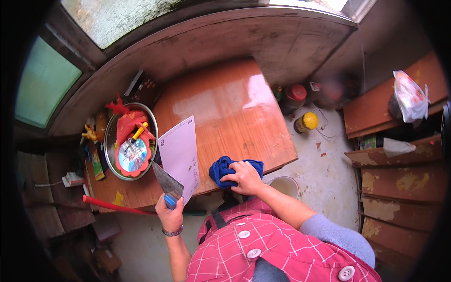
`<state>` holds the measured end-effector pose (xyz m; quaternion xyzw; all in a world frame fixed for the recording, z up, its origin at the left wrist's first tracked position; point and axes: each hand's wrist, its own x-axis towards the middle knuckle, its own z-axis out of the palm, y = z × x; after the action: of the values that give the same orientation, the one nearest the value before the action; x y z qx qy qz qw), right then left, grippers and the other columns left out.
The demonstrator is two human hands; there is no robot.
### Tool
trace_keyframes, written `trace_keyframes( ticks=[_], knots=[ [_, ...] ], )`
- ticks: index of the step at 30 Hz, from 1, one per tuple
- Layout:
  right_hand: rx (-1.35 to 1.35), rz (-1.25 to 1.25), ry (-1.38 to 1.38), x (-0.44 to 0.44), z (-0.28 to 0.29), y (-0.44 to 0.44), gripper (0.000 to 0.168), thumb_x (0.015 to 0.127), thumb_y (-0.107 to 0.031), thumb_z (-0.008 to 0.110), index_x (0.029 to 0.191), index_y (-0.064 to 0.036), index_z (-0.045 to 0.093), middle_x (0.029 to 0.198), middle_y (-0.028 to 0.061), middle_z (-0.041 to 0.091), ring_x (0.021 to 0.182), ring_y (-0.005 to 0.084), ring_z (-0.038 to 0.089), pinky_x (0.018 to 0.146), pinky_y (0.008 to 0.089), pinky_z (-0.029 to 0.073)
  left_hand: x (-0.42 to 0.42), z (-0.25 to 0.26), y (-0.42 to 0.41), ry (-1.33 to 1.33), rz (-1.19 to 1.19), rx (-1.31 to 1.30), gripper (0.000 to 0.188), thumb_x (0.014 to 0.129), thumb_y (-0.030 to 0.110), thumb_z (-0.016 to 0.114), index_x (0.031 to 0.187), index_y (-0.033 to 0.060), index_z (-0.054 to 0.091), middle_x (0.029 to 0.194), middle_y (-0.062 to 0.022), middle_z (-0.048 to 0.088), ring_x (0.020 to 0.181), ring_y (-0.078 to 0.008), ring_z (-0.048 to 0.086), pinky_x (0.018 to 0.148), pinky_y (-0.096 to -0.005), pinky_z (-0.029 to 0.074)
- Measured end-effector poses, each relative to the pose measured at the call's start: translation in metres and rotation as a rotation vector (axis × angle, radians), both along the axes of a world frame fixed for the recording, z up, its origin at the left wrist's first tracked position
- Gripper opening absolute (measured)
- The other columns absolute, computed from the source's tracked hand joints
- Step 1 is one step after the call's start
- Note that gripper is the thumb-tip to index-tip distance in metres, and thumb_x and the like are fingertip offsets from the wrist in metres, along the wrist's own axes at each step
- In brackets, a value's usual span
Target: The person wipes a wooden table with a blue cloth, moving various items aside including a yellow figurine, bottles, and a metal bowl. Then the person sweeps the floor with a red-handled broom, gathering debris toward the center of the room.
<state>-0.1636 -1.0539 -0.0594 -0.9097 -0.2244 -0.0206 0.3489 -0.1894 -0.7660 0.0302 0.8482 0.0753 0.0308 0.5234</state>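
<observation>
My right hand [243, 178] presses down on a crumpled blue cloth [221, 167], fingers spread over it. The cloth lies near the front edge of a wooden table [232, 123]. In my left hand [169, 215] is a tool with a blue handle [170, 201] and a wide grey metal blade [167, 179], pointing up and to the left. Whether it is a knife or a scraper I cannot tell. Just behind the blade is a white panel or box [178, 151] bearing writing; its lower edge reaches the table's front edge.
On the table's left stands a metal basin [106, 155] holding a red bag [130, 121], a flower-shaped mirror [134, 157] and a yellow-handled tool [140, 130]. A red pole [116, 206] crosses the left front edge. A bucket [287, 187] and a yellow-lidded jar [306, 122] stand on the floor.
</observation>
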Motion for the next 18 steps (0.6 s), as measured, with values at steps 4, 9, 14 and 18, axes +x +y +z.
trace_keyframes(
  ticks=[4,9,14,18],
  knots=[
    [0.007,-0.35,-0.088,-0.001,-0.004,-0.031,0.035,0.059,-0.013,0.073,0.092,-0.024,0.071,0.089,0.0099,0.059,0.091,0.0305,0.059,0.077,0.043,0.047,-0.005,0.003,-0.004,-0.049,-0.109,-0.001,0.014,0.072,-0.005,0.069,0.076,0.001,0.057,0.071,-0.0031,0.053,0.064,-0.013,0.05,0.06,-0.0274,0.042],
    [-0.219,-0.953,-0.157,0.042,-0.026,-0.125,0.035,0.068,-0.015,0.067,0.102,-0.023,0.069,0.097,0.0123,0.06,0.093,0.0331,0.06,0.081,0.0447,0.05,-0.023,0.008,0.013,-0.091,-0.197,0.039,0.017,0.068,-0.006,0.065,0.07,0.0012,0.05,0.066,-0.0047,0.044,0.058,-0.0137,0.046,0.055,-0.0291,0.038],
    [-0.279,-1.407,0.033,0.067,-0.034,-0.144,0.034,0.075,-0.028,0.068,0.108,-0.023,0.067,0.099,0.0147,0.059,0.093,0.0363,0.06,0.083,0.047,0.05,-0.057,0.003,0.035,-0.021,-0.141,0.052,0.013,0.075,-0.002,0.071,0.081,0.0027,0.06,0.071,0.0043,0.052,0.064,-0.0065,0.045,0.058,-0.0238,0.039],
    [-0.145,-0.738,-0.277,0.047,-0.011,-0.007,0.017,0.065,-0.021,0.069,0.081,-0.018,0.068,0.081,0.0109,0.059,0.08,0.0321,0.058,0.068,0.0448,0.044,-0.075,-0.027,0.042,0.144,0.093,-0.18,0.011,0.078,-0.002,0.07,0.088,-0.0015,0.065,0.077,0.0,0.062,0.064,-0.01,0.057,0.061,-0.0267,0.047]
  ],
)
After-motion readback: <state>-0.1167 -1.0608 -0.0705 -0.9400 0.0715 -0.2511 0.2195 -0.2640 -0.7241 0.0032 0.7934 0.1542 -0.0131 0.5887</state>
